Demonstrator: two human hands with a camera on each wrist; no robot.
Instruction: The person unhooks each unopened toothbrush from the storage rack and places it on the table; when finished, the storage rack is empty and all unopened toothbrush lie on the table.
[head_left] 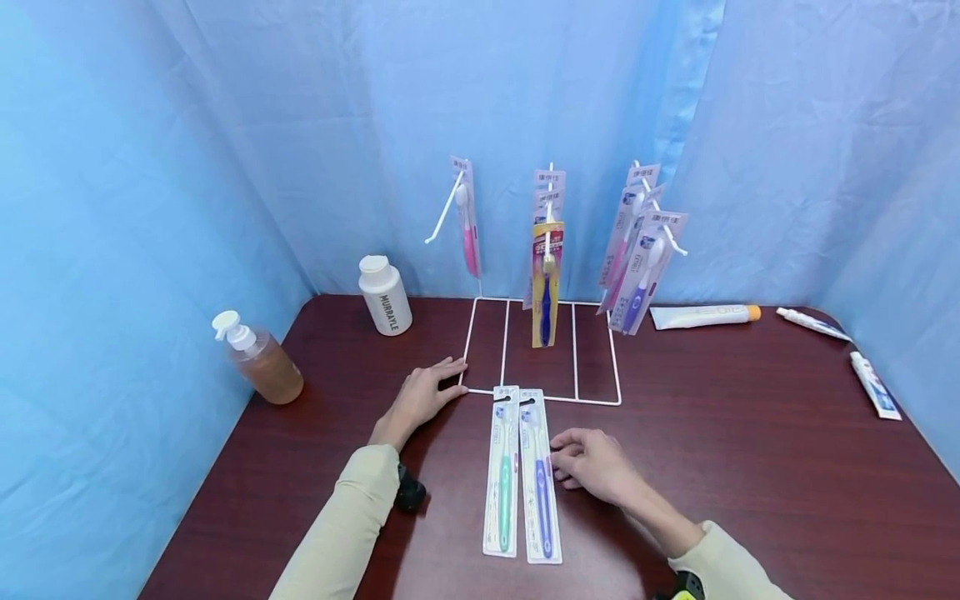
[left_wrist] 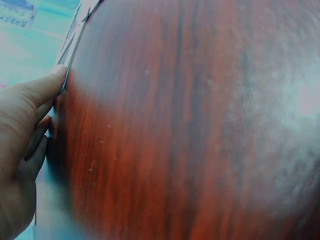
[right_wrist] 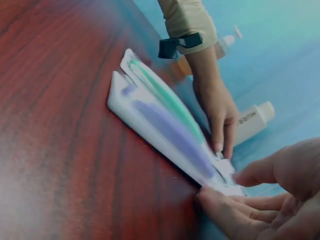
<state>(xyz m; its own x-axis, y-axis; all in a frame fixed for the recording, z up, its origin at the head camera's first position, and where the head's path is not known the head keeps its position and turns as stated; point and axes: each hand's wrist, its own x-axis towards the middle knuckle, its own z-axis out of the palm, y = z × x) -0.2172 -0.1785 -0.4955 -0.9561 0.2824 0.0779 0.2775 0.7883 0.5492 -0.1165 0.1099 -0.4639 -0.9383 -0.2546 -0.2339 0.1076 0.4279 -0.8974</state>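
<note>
Left hand (head_left: 422, 398) pinches wire rack (head_left: 575, 350), right hand (head_left: 596, 462) at purple toothbrush pack (head_left: 542, 492), grip unclear, rear hanging packs (head_left: 558, 180) half-hidden

Blue curtains (head_left: 465, 92) line 3 sides of a seemingly wooden table (head_left: 735, 433).

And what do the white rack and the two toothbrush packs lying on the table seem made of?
White rack: probably metal wire with a smooth painted or plastic coat, judging by thin, straight rods. Toothbrush packs: likely clear, glossy plastic over printed card; the brushes show through.
</note>
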